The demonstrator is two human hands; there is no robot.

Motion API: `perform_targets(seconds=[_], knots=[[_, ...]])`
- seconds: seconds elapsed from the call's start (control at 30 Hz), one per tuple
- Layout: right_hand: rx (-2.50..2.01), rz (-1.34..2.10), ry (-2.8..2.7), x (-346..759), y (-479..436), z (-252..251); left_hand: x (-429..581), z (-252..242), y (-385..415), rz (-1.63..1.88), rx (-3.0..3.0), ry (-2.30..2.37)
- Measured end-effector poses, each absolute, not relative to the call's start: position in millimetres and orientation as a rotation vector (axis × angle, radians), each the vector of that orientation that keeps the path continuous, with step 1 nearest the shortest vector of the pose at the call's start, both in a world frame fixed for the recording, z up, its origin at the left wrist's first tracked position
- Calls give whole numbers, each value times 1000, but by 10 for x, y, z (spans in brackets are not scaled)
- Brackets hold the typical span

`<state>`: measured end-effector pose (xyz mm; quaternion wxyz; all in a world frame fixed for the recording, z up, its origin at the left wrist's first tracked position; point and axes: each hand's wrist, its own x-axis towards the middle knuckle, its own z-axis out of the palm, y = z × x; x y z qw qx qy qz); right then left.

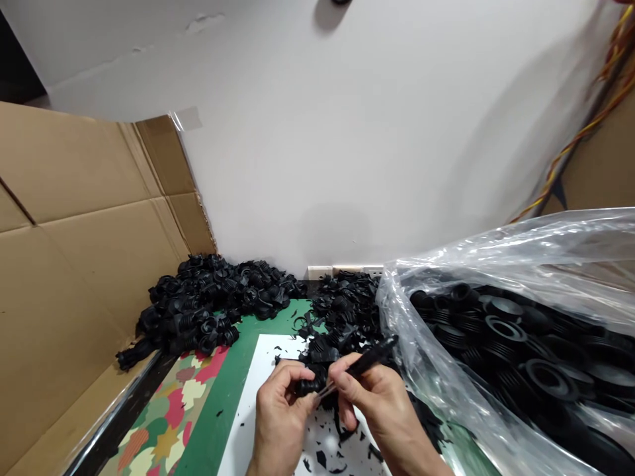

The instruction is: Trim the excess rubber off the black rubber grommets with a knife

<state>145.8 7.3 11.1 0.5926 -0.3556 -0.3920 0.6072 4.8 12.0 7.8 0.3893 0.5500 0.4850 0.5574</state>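
My L hand (pixel 279 408) pinched a blk pc (pixel 310 385); R hand (pixel 373 395) gripped a blk-handled tool (pixel 372 356), prob. mid-trim; next cut prob. needed steady hold.

A heap of parts (pixel 213 297) lies beyond the fingers (pixel 292 372) to their left, beside cardboard (pixel 89 172); scraps (pixel 347 297) sit almost straight ahead, before a wall (pixel 317 145). At right, a plastic bag (pixel 471 254) holds more parts (pixel 496 307); paper (pixel 270 347) lies beneath.
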Motion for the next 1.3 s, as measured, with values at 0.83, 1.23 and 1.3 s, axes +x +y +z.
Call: perform_targets(seconds=[0.83,1.23,1.3], knots=[[-1051,1145,-944,1361,5,87,26,32,46,1448,1917,1299],[-739,1522,-798,1426,-37,230,21,32,69,1431,1823,1377],[-803,1419,-718,1519,20,215,48,56,75,1446,1670,1389]])
